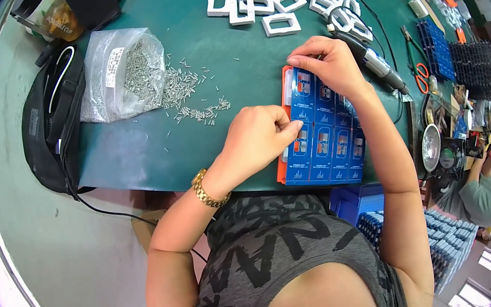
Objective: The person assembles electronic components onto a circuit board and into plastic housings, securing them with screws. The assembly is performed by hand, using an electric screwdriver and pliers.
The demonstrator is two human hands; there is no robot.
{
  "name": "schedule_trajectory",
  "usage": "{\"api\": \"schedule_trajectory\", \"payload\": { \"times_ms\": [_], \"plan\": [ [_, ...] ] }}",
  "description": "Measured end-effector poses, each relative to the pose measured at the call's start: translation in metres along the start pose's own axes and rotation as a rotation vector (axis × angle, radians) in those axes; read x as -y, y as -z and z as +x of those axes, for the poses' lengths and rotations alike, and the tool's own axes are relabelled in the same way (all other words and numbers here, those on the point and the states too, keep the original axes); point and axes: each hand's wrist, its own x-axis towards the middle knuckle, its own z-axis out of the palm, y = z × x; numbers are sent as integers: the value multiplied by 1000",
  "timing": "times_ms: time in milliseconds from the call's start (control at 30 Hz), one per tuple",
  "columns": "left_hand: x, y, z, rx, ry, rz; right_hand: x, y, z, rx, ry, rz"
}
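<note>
A blue panel of printed circuit boards (317, 168), marked off in repeating sections, lies on an orange base (282, 170) at the table's front edge. My left hand (258, 132) is closed in a pinch by the panel's left edge, its fingertips over the boards. Thumb and fingers of my right hand (330, 64) come together above the panel's far left corner. Whatever either pinch holds is too small or too hidden to make out. To the left, small metal pins (181, 87) spill from a clear plastic bag (110, 78) onto the green tabletop.
White rectangular frames (281, 23) lie scattered at the back. An electric screwdriver (375, 64) with a cord rests right of my right hand, near orange-handled pliers (421, 76). A black bag (53, 122) sits at the left edge. Another person (484, 197) works at far right.
</note>
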Motion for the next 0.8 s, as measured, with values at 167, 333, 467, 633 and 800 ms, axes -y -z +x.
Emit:
{"api": "schedule_trajectory", "payload": {
  "times_ms": [167,333,467,633,800],
  "plan": [
    [9,-7,4,-25,-9,130,2,-2,-1,66,-73,-52],
    [9,-8,2,-68,-74,186,4,9,-19,83,23,-248],
    [3,-5,-2,-32,-20,204,1,22,-63,-161,150,-429],
    [3,-2,-7,87,51,156,-27,33,-144,-443,-377,-317],
    [8,-4,-21,168,108,24,-29,7,-199,-425,-492,79]
  ]
}}
